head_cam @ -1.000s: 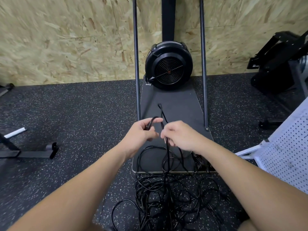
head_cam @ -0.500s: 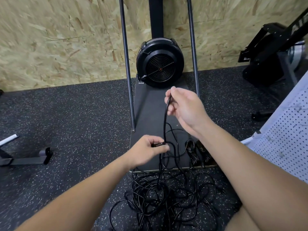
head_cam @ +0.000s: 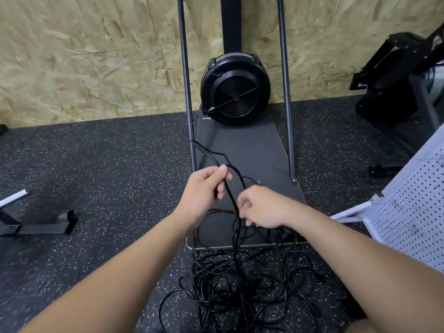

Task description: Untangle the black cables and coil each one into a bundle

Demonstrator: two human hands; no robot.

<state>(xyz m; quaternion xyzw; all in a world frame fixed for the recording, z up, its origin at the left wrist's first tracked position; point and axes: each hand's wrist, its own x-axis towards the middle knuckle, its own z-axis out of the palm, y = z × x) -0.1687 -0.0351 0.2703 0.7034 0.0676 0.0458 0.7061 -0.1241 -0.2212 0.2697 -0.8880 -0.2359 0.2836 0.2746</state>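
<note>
A tangle of black cables (head_cam: 242, 282) lies heaped on the speckled rubber floor (head_cam: 108, 169), spilling up over the near edge of a dark flat platform (head_cam: 252, 150). From that heap one strand rises between the two hands. The left hand (head_cam: 204, 191) has its fingers curled around the strand, thumb tip pressed on it at the top, and a free length of cable (head_cam: 209, 153) runs up and away from the fist toward the base of the left metal pole (head_cam: 186, 75). The right hand (head_cam: 262, 207) sits just beside and slightly lower, fingers bent inward and pinching the same strand where it drops to the pile. Beyond the hands, at the far end of the platform, stands a round black fan housing (head_cam: 235, 88) flanked by the poles, against a chipboard wall (head_cam: 84, 56). A white perforated panel (head_cam: 413, 200) leans at the right, and a dark metal foot (head_cam: 38, 227) rests on the floor at the left.
</note>
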